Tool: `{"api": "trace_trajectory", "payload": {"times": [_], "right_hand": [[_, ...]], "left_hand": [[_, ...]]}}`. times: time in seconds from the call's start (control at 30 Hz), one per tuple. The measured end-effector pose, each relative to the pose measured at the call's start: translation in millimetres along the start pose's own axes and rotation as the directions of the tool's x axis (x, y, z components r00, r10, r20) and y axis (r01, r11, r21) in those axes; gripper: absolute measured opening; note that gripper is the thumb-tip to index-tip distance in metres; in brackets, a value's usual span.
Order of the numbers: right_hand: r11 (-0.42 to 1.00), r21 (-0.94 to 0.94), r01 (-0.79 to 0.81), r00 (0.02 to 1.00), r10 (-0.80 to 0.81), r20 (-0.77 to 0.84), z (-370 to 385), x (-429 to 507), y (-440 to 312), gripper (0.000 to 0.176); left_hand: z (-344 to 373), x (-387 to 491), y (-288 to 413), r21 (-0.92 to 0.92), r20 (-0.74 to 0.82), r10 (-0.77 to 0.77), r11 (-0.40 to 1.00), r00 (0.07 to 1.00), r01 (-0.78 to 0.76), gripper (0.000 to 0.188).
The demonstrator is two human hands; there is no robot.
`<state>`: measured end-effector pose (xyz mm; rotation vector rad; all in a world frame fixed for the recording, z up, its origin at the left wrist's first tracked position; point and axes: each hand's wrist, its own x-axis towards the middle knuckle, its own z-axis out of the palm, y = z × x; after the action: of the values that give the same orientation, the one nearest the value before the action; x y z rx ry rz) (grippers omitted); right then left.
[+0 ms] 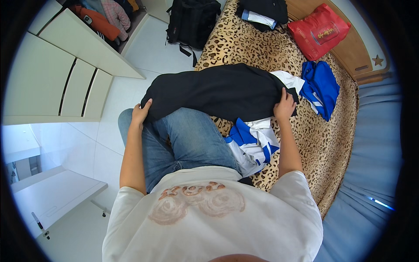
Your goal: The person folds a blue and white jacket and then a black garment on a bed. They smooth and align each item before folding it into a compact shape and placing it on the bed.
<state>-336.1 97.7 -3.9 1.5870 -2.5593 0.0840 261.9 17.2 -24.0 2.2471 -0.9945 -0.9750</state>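
A black cloth garment (216, 88) is stretched sideways over my knees and the edge of the bed. My left hand (141, 113) grips its left end between thumb and fingers. At its right end, my right hand (284, 105) holds the cloth's edge, fingers bent over it. Under and below the garment lies a crumpled white and blue garment (257, 144), beside my thigh. A white cloth (288, 80) shows from behind the black garment's upper right, touching a folded blue garment (320, 85).
A leopard-print bedcover (311, 147) spreads beneath the clothes. Beyond are a red bag (319, 31), a stack of dark clothes (265, 13) and a black backpack (194, 23) on the floor. An open cabinet door (88, 39) stands at left, a blue curtain (373, 140) at right.
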Motion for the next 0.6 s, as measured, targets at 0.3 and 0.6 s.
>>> {"api": "trace_trajectory", "payload": {"times": [0.3, 0.6], "right_hand": [[0.935, 0.313, -0.169, 0.978, 0.199, -0.064, -3, 19, 60, 0.029], [-0.543, 0.749, -0.379, 0.892, 0.003, 0.453, -102, 60, 86, 0.024]], "left_hand": [[-60, -26, 36, -0.495, 0.334, 0.076, 0.863, 0.939, 0.106, 0.05], [-169, -78, 57, -0.89, 0.006, 0.594, 0.37, 0.805, -0.267, 0.052]]}}
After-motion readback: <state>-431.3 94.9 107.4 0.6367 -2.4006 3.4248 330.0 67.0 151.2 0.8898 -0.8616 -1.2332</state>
